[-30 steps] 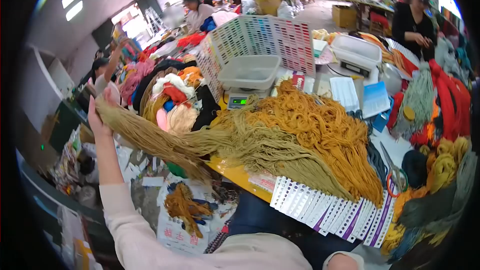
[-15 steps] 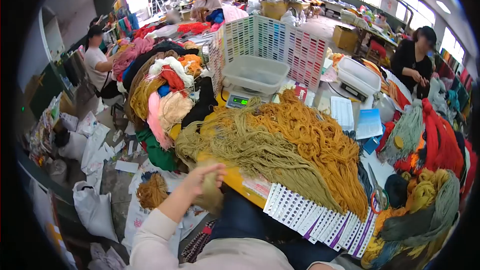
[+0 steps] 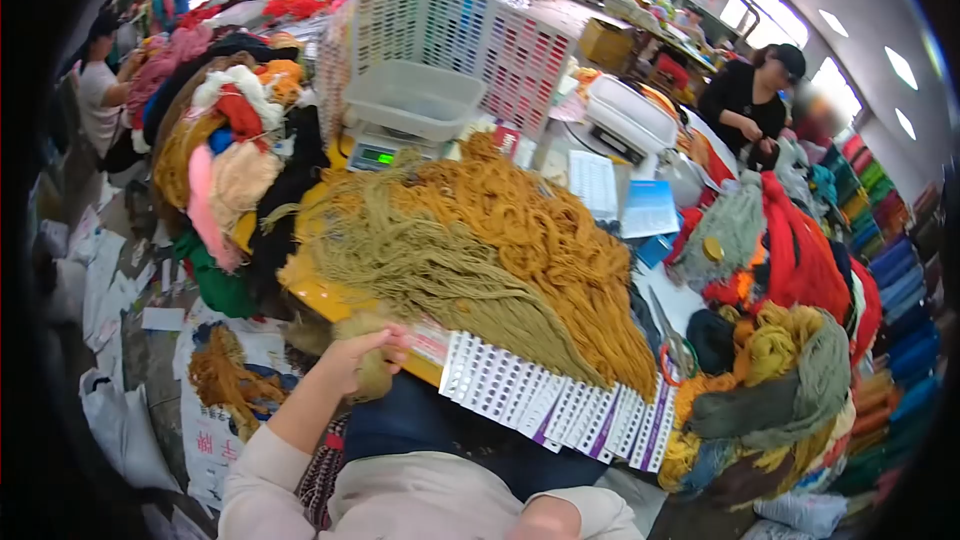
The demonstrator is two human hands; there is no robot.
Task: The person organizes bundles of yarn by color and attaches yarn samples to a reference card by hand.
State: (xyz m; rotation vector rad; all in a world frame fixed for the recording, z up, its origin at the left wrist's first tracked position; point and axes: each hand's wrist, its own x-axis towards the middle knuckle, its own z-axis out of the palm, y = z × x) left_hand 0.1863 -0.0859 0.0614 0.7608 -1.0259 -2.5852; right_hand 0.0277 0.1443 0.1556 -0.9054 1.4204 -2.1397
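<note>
My left hand (image 3: 368, 352) is closed around a small bundle of olive-green yarn (image 3: 374, 376), held by the near edge of the yellow board (image 3: 300, 278). Beyond it, a long heap of olive-green yarn (image 3: 440, 270) lies side by side with a heap of golden-brown yarn (image 3: 540, 250). White cards with rows of holes (image 3: 500, 375) stick out from under the yarn at the front edge. Of my right arm only the sleeve and part of the forearm (image 3: 550, 518) show at the bottom; my right hand is outside the picture.
A clear plastic tub (image 3: 415, 98) rests on a scale (image 3: 375, 155), backed by a white colour-sample rack (image 3: 455, 35). Scissors (image 3: 675, 345) lie at right near mixed yarn (image 3: 780, 380). More yarn (image 3: 235, 140) is piled left. A person in black (image 3: 748, 105) works at far right.
The view has turned to the right, so the table appears further left. My left hand still grips the olive yarn bundle. More of my right forearm shows at the bottom.
</note>
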